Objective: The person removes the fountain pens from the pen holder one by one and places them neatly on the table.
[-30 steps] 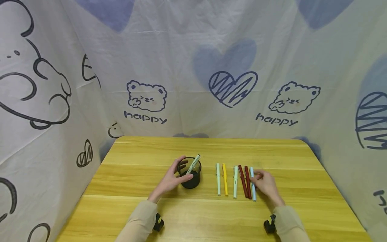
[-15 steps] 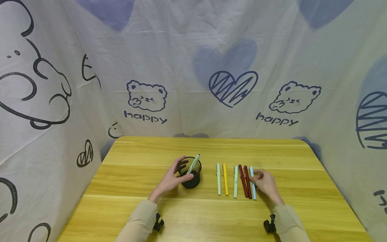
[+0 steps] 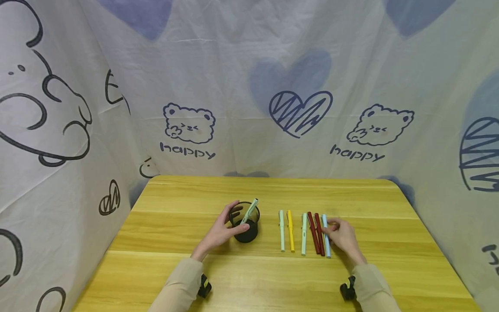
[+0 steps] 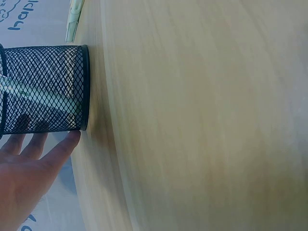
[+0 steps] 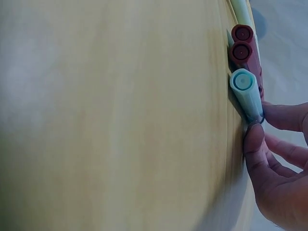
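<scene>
A black mesh pen holder (image 3: 246, 234) stands upright on the table, with one pale green pen (image 3: 250, 210) leaning inside it. My left hand (image 3: 219, 230) holds the holder from its left side, thumb at the front and fingers behind. At the right end of a row of pens lies a light blue pen (image 3: 326, 243). My right hand (image 3: 345, 237) pinches this pen between thumb and fingers; in the right wrist view the blue pen (image 5: 244, 86) shows end-on. Close to its left lie two dark red pens (image 3: 316, 236), side by side.
Further left in the row are a pale green pen (image 3: 303, 235), a yellow pen (image 3: 290, 232) and another pale green pen (image 3: 282, 232). The wooden table (image 3: 265, 281) has rounded back corners. A printed white cloth (image 3: 241, 143) hangs behind it and at both sides.
The light blue pen has shifted very slightly, its near end edging right and away from me. My left hand and the pen holder have stayed in place.
</scene>
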Available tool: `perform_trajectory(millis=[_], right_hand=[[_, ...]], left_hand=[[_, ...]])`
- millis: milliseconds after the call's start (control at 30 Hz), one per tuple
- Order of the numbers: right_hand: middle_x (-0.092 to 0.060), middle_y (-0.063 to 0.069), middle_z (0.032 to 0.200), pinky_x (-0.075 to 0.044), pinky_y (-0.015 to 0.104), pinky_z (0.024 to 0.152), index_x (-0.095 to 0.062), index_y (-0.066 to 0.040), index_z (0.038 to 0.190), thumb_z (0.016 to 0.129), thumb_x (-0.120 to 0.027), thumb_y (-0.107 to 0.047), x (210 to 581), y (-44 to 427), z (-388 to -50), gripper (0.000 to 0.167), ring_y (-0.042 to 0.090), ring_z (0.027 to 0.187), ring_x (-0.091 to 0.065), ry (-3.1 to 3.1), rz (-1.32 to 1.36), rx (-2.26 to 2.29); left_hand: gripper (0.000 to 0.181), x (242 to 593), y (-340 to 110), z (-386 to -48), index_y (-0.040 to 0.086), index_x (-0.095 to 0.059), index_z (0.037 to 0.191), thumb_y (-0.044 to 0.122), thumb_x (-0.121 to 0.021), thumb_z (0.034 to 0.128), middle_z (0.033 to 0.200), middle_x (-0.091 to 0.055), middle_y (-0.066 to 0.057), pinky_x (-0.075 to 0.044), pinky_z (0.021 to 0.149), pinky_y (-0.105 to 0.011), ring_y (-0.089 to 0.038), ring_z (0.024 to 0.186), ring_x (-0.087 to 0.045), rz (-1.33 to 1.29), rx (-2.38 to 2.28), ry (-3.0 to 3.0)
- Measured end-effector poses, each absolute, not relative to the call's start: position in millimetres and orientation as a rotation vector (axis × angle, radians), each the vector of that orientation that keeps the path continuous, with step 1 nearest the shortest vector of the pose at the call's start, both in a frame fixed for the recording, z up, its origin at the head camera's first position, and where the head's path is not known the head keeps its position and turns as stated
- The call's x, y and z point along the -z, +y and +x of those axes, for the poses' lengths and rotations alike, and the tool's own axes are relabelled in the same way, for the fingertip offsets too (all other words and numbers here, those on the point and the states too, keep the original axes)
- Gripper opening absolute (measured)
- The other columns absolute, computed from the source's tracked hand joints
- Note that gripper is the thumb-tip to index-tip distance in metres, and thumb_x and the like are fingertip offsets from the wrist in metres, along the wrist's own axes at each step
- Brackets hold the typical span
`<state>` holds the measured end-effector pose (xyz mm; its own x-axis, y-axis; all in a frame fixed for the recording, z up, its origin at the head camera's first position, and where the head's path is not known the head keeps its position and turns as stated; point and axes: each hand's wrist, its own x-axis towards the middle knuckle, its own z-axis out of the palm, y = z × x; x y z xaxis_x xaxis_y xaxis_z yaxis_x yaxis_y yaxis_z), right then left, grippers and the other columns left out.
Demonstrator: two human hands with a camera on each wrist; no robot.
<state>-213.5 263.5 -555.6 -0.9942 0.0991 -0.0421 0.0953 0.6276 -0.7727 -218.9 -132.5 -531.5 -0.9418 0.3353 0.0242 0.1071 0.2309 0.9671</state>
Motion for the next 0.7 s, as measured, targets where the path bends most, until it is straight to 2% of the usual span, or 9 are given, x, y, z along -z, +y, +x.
perform_trajectory(millis=[233,433,600,700], right_hand=[[-0.065,0.015,0.089,-0.042,0.02,0.056,-0.065,0.007,0.123,0.094,-0.068,-0.01,545,249,-214,0.033,0.01,0.069,-0.053,-2.72,-0.123,-1.284],[-0.066,0.015,0.09,-0.048,0.018,0.06,-0.069,0.002,0.12,0.094,-0.07,-0.008,526,200,-224,0.028,0.005,0.07,-0.056,-2.514,0.219,-1.498],[-0.064,0.018,0.103,-0.052,0.02,0.068,-0.065,0.0,0.128,0.094,-0.071,-0.013,508,149,-231,0.036,0.013,0.084,-0.062,-2.511,0.44,-1.636],[-0.062,0.021,0.11,-0.051,0.021,0.068,-0.06,0.002,0.134,0.095,-0.07,-0.015,502,125,-237,0.044,0.019,0.087,-0.063,-2.568,0.526,-1.667]], left_hand=[[0.084,531,-133,-219,0.025,-0.026,0.159,0.025,-0.075,0.0917,0.161,-0.037,-0.01,-0.035,0.117,-0.062,-0.034,0.151,-0.033,0.431,-1.785,2.317],[0.082,531,-136,-219,0.026,-0.027,0.158,0.023,-0.075,0.0916,0.161,-0.038,-0.01,-0.034,0.117,-0.063,-0.034,0.151,-0.034,0.425,-1.794,2.321],[0.082,531,-134,-220,0.029,-0.027,0.158,0.026,-0.075,0.0917,0.161,-0.037,-0.01,-0.034,0.117,-0.064,-0.035,0.151,-0.033,0.431,-1.781,2.322],[0.082,530,-133,-220,0.029,-0.027,0.158,0.026,-0.075,0.0916,0.161,-0.037,-0.011,-0.034,0.117,-0.064,-0.035,0.151,-0.033,0.428,-1.776,2.322]])
